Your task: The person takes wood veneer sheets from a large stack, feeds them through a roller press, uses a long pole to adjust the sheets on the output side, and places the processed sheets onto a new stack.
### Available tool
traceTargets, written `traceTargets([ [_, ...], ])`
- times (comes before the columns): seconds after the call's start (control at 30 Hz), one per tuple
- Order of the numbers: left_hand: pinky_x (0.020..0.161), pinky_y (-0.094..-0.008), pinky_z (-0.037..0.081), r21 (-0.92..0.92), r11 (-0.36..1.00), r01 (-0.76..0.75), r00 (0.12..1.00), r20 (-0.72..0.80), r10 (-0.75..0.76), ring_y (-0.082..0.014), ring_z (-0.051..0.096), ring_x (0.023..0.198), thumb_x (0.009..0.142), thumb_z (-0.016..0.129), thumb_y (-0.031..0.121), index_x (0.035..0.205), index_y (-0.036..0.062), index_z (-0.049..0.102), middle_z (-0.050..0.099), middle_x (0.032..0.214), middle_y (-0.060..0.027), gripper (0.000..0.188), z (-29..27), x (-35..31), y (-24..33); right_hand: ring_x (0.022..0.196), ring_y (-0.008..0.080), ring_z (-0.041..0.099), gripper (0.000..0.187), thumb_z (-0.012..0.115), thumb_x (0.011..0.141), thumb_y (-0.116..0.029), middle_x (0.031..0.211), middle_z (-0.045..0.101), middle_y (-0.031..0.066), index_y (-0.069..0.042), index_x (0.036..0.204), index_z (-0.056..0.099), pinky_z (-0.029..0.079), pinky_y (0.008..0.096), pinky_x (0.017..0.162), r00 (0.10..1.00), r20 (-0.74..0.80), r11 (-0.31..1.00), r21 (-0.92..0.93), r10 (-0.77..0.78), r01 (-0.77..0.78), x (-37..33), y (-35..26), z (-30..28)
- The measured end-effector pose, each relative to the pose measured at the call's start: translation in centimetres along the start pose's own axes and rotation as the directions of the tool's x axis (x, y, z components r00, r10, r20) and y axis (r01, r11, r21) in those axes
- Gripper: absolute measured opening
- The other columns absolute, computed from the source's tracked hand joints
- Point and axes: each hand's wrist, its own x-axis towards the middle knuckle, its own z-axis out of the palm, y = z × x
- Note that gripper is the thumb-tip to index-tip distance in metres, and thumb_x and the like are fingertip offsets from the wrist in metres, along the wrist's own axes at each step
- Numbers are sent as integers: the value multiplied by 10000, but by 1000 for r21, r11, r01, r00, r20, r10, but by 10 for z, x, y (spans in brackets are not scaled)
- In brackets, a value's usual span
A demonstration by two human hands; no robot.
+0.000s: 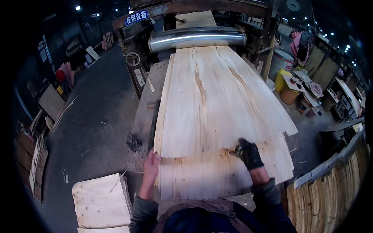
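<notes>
Long pale wood veneer point(223, 105) with brown cracks runs from a shiny metal roller point(198, 39) toward me. Over its near end lies a shorter veneer sheet point(204, 174), its far edge smeared by motion. My bare left hand point(151, 165) is closed at that sheet's far left corner; its fingertips are slightly blurred. On the right, my right hand point(248, 154), in a dark glove, has its fingers bent over the same far edge and pinches it. The exact grip of the fingers is partly hidden.
A stack of veneer sheets point(101, 200) stands low at the left. More stacked veneer point(330, 190) curves along the right. Dark machine posts flank the roller, and a hand point(181, 20) shows beyond it. At the right stand a bucket point(289, 95) and a drum point(281, 61).
</notes>
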Motion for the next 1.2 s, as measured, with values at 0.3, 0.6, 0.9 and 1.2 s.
traceTargets([
  [0.3,1022,-377,284,518,831,-202,973,13,229,-374,303,1247,759,626,164,1305,-68,266,285,1343,-270,694,41,-25,-46,917,348,565,166,525,857,-137,953,572,161,-45,995,505,432,538,867,945,324,945,321,-44,-66,215,-22,65],
  [0.6,1021,-326,287,139,990,-29,1000,12,28,-291,339,1253,736,613,49,1306,-35,315,326,1345,-235,648,20,-17,-64,1040,373,524,233,478,875,-158,1105,558,200,-26,1059,534,385,553,917,801,508,871,177,317,-457,124,54,84],
  [0.9,969,-267,328,-407,914,-2,968,230,105,-186,420,1187,738,473,-140,1328,-22,303,443,1288,-128,625,9,-15,-9,1068,345,522,374,416,916,-185,1142,526,212,-5,1241,380,439,462,901,679,438,788,-123,589,-603,-107,59,16],
  [1.2,816,-254,439,-613,790,26,966,218,137,-125,561,924,779,467,-106,1342,-6,284,579,1115,-104,600,-13,-21,84,828,311,622,419,550,840,-373,754,632,149,23,976,561,502,419,732,887,46,888,-40,460,-458,-180,66,-69],
])
